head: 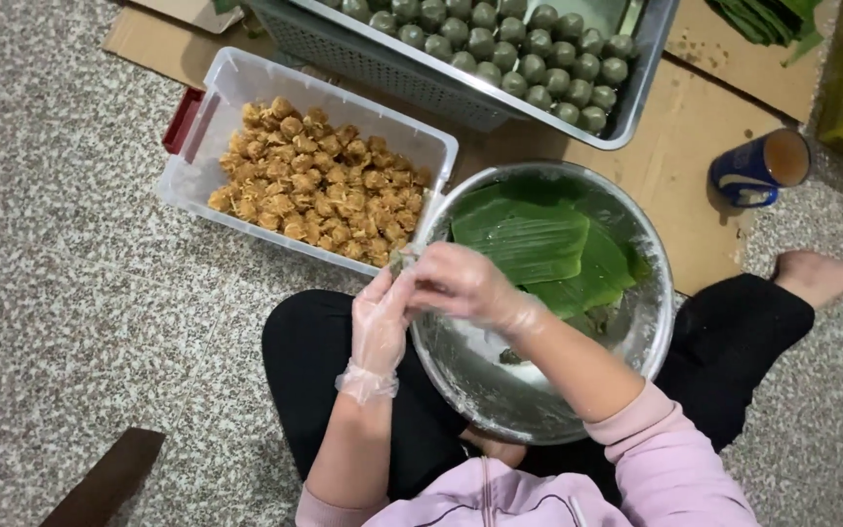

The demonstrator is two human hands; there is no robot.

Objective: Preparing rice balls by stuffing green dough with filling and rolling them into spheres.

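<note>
- Steel bowl [636, 332] sits in the person's lap, lined with broad green leaves [529, 239]; a dusting of white powder shows on its near inner wall.
- Left hand [380, 327] and right hand [461, 283], both in thin clear gloves, meet at the bowl's rim on the side toward the clear tub.
- Fingers [412, 283] of both hands are drawn narrow and pinched together around something small; the piece itself is hidden between them, so I cannot tell what it is.
- Just beyond the fingertips: clear plastic tub [197, 185] holding golden-brown shredded balls [319, 185]. Farther out: grey tray [636, 98] with rows of dark green balls [509, 49].
- Well to the right of the fingers: blue cup [748, 171] lying on cardboard [675, 166] spread over the speckled floor [70, 293].
- Judgement: the step in hand looks like shaping or closing one small piece between both hands.
- Judgement: any next move calls for a light, even pinch, with the hands kept above the bowl rather than the floor.
</note>
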